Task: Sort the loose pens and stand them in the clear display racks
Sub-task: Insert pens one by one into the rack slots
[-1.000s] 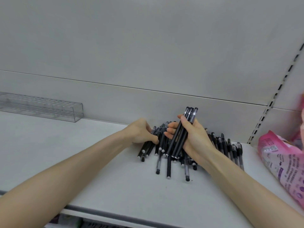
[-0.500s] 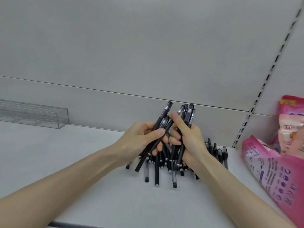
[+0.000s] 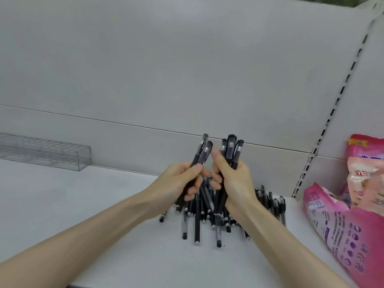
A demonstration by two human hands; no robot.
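Observation:
A heap of loose black pens (image 3: 207,217) lies on the white shelf (image 3: 104,215) against the back panel. My left hand (image 3: 178,181) grips two black pens (image 3: 202,151), caps pointing up. Just to its right, my right hand (image 3: 234,181) grips a bundle of several black pens (image 3: 231,150), also upright. Both hands hover right above the heap and nearly touch each other. A clear display rack (image 3: 47,152) stands at the far left of the shelf, with no pens visible in it.
Pink printed bags (image 3: 353,215) lean at the right end of the shelf, beside a slotted upright (image 3: 324,129). More pens (image 3: 272,202) lie behind my right wrist. The shelf's front edge runs along the bottom left.
My left hand has lifted two pens off the heap and raised them beside the bundle in my right hand. The view has shifted right, bringing the pink bags further in.

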